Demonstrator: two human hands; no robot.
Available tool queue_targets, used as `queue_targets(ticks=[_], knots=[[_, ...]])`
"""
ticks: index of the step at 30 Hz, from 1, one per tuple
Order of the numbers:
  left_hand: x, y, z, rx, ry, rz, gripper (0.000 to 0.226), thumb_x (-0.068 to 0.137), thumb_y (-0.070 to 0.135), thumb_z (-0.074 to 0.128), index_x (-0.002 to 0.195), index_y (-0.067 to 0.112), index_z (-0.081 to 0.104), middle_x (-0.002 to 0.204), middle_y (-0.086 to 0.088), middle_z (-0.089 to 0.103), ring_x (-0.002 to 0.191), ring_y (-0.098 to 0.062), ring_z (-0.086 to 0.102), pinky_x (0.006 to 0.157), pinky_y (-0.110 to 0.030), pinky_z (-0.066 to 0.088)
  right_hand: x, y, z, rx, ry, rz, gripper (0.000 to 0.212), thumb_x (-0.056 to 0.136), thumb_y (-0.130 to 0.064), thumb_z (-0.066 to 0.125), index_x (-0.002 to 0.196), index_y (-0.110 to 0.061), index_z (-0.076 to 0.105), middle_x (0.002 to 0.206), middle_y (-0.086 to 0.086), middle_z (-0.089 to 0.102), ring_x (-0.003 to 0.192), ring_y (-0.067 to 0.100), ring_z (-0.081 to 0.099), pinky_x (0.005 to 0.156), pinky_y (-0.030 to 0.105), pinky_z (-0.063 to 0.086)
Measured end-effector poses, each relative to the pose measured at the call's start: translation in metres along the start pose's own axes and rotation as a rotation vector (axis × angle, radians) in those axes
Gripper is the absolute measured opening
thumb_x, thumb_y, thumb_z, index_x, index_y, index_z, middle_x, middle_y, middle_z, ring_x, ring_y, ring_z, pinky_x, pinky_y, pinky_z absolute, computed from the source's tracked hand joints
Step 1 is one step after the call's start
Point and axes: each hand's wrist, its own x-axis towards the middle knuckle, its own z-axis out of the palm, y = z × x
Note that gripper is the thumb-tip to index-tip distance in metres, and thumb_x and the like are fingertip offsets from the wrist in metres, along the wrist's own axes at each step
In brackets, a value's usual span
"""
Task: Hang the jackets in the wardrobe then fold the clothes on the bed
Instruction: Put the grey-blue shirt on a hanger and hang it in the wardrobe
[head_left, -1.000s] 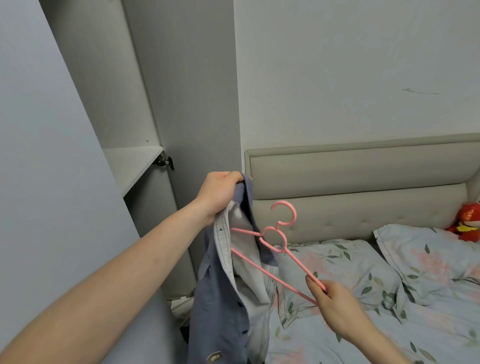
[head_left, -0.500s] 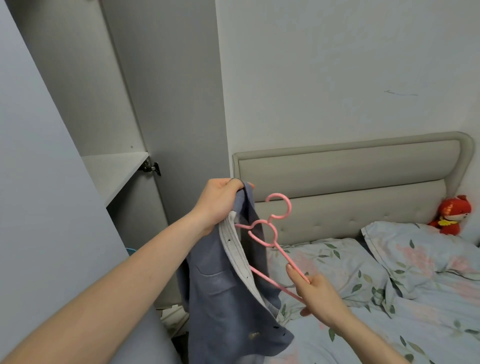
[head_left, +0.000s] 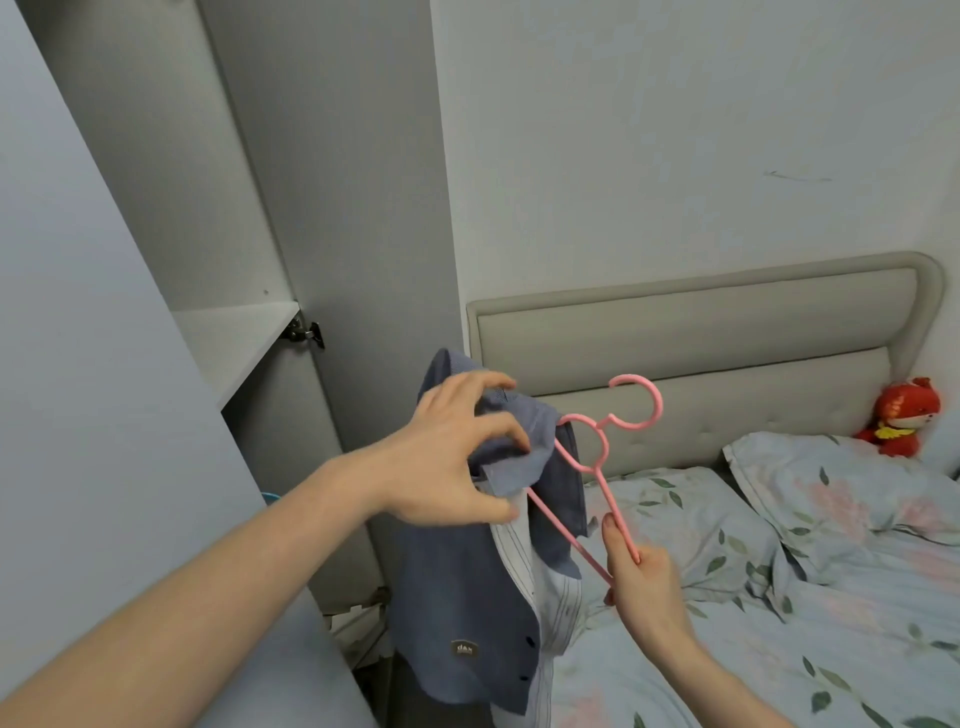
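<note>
1. Two bare forearms are seen; no sleeves are worn on either.
2. The left hand (head_left: 447, 457) and right hand (head_left: 641, 577) are bare, ungloved.
3. Short, unpainted fingernails are shown.

Left hand (head_left: 452, 457) pinching the collar of a blue jacket (head_left: 467, 597), right hand (head_left: 641, 577) gripping a pink hanger (head_left: 597, 457) partly inside it, open wardrobe (head_left: 234, 332) left, bed (head_left: 779, 597) right, red toy (head_left: 904, 415) far right

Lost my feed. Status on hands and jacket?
Left hand pinching blue jacket collar. Right hand grip on pink hanger, one arm under the collar. Wardrobe open, nothing blocking.
</note>
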Motion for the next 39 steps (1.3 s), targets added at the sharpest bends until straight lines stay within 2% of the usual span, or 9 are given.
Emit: queue_targets(ticks=[6, 10, 13, 21, 25, 28, 31, 35, 39], knots=[[0.035, -0.016, -0.045, -0.472, 0.071, -0.054, 0.044, 0.092, 0.052, 0.042, 0.104, 0.016, 0.064, 0.122, 0.001, 0.063, 0.124, -0.019, 0.054, 0.114, -0.050, 0.032, 0.004, -0.015, 0.000, 0.001, 0.019, -0.080, 0.065, 0.089, -0.067, 0.051, 0.053, -0.013, 0.044, 0.048, 0.006, 0.044, 0.047, 0.018, 0.046, 0.047, 0.031, 0.033], [0.034, -0.013, -0.028, -0.136, -0.012, -0.163, 0.024, 0.093, 0.050, 0.052, 0.093, 0.025, 0.053, 0.082, 0.004, 0.064, 0.085, -0.023, 0.057, 0.085, -0.041, 0.042, 0.004, -0.008, 0.001, 0.009, 0.025, -0.048, 0.062, 0.096, -0.058, 0.053, 0.055, -0.014, 0.040, 0.048, 0.003, 0.039, 0.049, 0.021, 0.048, 0.051, 0.032, 0.035], [0.026, -0.024, -0.008, -0.129, -0.058, -0.194, 0.008, 0.096, 0.035, 0.056, 0.098, 0.031, 0.050, 0.083, 0.007, 0.063, 0.077, -0.017, 0.056, 0.076, -0.042, 0.047, -0.003, 0.008, 0.003, -0.005, 0.024, 0.003, 0.062, 0.097, -0.054, 0.057, 0.053, -0.016, 0.036, 0.047, 0.001, 0.035, 0.047, 0.020, 0.043, 0.051, 0.032, 0.034], [0.014, -0.045, 0.017, 0.156, -0.103, -0.137, 0.041, 0.105, 0.051, 0.043, 0.068, 0.033, 0.042, 0.071, 0.009, 0.055, 0.070, -0.013, 0.053, 0.070, -0.038, 0.043, -0.006, 0.018, 0.009, 0.054, -0.105, 0.010, 0.061, 0.092, -0.054, 0.067, 0.052, -0.015, 0.042, 0.052, 0.001, 0.044, 0.049, 0.014, 0.053, 0.063, 0.049, 0.058], [0.010, -0.052, 0.005, 0.199, 0.054, -0.069, 0.043, 0.105, 0.046, 0.047, 0.066, 0.035, 0.035, 0.067, 0.014, 0.047, 0.065, -0.010, 0.046, 0.072, -0.033, 0.033, -0.002, 0.024, -0.001, 0.229, -0.251, -0.029, 0.073, 0.059, -0.069, 0.087, 0.089, -0.006, 0.067, 0.079, 0.003, 0.060, 0.069, 0.020, 0.057, 0.068, 0.042, 0.050], [0.006, -0.057, 0.000, 0.237, 0.077, -0.027, 0.043, 0.106, 0.045, 0.047, 0.066, 0.035, 0.032, 0.068, 0.014, 0.045, 0.066, 0.002, 0.045, 0.074, -0.034, 0.033, -0.009, 0.026, 0.004, 0.317, -0.205, -0.064, 0.056, 0.072, -0.032, 0.092, 0.119, -0.028, 0.063, 0.116, -0.003, 0.065, 0.080, 0.016, 0.065, 0.074, 0.030, 0.056], [0.005, -0.060, -0.004, 0.264, 0.105, -0.051, 0.039, 0.106, 0.045, 0.045, 0.069, 0.035, 0.037, 0.071, 0.015, 0.046, 0.069, -0.005, 0.043, 0.080, -0.037, 0.039, -0.011, 0.018, 0.020, 0.398, -0.072, -0.110, 0.054, 0.079, -0.003, 0.085, 0.120, -0.025, 0.059, 0.111, 0.006, 0.060, 0.074, 0.004, 0.056, 0.073, 0.020, 0.055], [0.001, -0.065, -0.013, 0.279, 0.139, -0.085, 0.040, 0.106, 0.045, 0.044, 0.069, 0.033, 0.034, 0.072, 0.012, 0.048, 0.070, -0.009, 0.042, 0.080, -0.039, 0.040, -0.009, 0.007, 0.040, 0.422, 0.011, -0.166, 0.069, 0.064, -0.026, 0.084, 0.126, -0.028, 0.053, 0.113, 0.003, 0.048, 0.092, 0.011, 0.053, 0.083, 0.020, 0.052], [-0.001, -0.069, -0.031, 0.228, 0.267, -0.107, 0.038, 0.106, 0.043, 0.046, 0.071, 0.029, 0.041, 0.068, 0.012, 0.048, 0.063, -0.008, 0.043, 0.072, -0.036, 0.033, -0.005, 0.017, 0.056, 0.306, 0.044, -0.045, 0.084, 0.076, -0.004, 0.081, 0.143, -0.022, 0.034, 0.133, -0.003, 0.037, 0.123, 0.015, 0.044, 0.100, 0.031, 0.043]])
